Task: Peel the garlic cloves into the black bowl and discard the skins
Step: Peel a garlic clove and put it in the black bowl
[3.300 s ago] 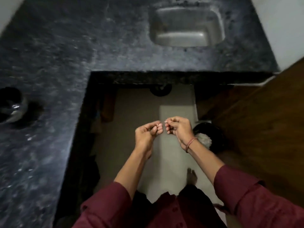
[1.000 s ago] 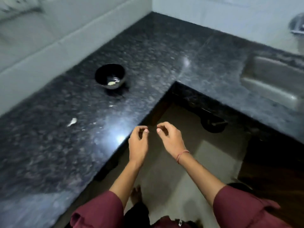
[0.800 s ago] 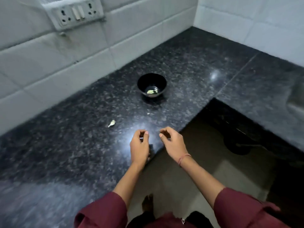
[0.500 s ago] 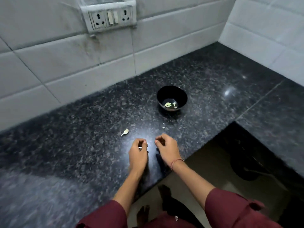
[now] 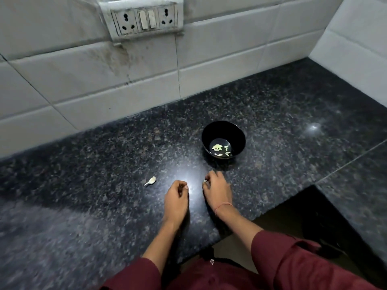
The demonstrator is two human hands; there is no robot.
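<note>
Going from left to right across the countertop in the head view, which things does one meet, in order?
Loose garlic clove → left hand → right hand, with a small white bit at its fingertips → bright light spot. The black bowl overlaps the right hand sideways, so it is left out.

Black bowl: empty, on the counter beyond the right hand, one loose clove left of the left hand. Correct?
Not empty: the head view shows the black bowl holding several pale peeled cloves. It does sit on the counter beyond the right hand, with one loose clove left of the left hand.
</note>
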